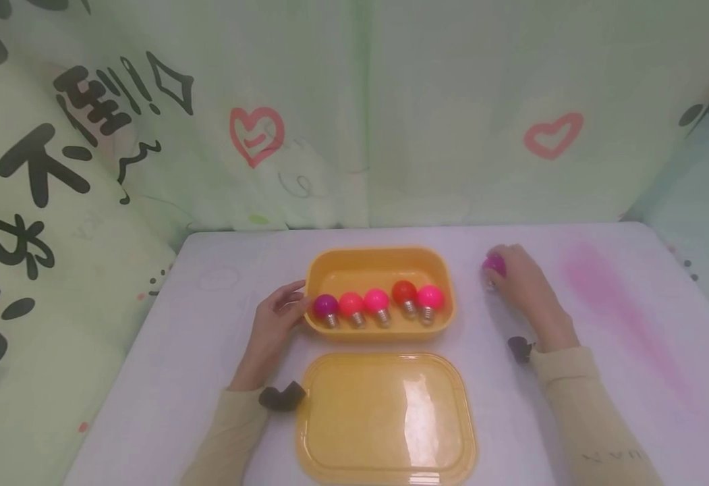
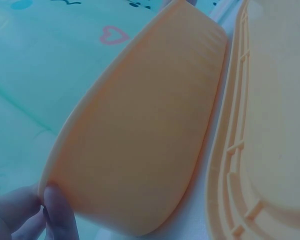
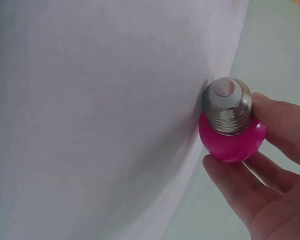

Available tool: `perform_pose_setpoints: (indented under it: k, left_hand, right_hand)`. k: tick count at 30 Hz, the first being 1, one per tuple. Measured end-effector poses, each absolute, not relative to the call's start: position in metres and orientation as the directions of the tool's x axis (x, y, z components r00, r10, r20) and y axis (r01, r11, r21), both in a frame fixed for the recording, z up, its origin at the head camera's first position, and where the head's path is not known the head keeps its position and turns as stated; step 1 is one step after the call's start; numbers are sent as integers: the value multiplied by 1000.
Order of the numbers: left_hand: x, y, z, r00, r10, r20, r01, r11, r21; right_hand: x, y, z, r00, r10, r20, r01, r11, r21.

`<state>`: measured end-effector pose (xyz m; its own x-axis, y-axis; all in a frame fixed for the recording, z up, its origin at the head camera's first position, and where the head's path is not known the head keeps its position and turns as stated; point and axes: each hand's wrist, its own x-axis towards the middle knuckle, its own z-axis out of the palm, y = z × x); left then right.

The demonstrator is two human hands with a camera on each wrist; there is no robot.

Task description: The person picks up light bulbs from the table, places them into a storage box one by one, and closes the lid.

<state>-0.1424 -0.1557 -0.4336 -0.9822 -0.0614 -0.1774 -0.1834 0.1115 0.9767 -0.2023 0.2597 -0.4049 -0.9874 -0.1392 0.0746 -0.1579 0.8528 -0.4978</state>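
My right hand (image 1: 527, 287) pinches a magenta light bulb (image 3: 232, 142) by its round globe, right of the box and close to the table. The bulb's silver screw base (image 3: 225, 107) faces the camera in the right wrist view. With thumb and fingers, my left hand (image 1: 275, 324) grips the left rim of a yellow plastic box (image 2: 135, 125). Inside the box, along its near side, several bulbs lie in a row: a purple bulb (image 1: 326, 306) at the left, then pink ones and a red bulb (image 1: 404, 292), all with bases towards me.
A yellow lid (image 1: 384, 418) lies flat on the table just in front of the box. The white table (image 1: 245, 263) has a pink stain on its right side. Printed cloth walls (image 1: 415, 182) stand behind and beside it.
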Motion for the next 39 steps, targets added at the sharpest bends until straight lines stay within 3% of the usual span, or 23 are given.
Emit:
perform_pose_setpoints:
  k: [7, 23, 39]
  left_hand:
    - [-142, -156, -433, -982, -68, -175, -182, 129, 975]
    - [-145, -156, -434, -978, -70, -196, -203, 113, 973]
    - [-147, -157, -436, -978, -62, -201, -206, 107, 973]
  right_hand:
    - [-202, 260, -404, -990, -134, 42, -137, 850, -508]
    - [-196, 246, -388, -979, -168, 115, -203, 816, -540]
    - [-187, 222, -365, -934, -280, 222, -356, 786, -506]
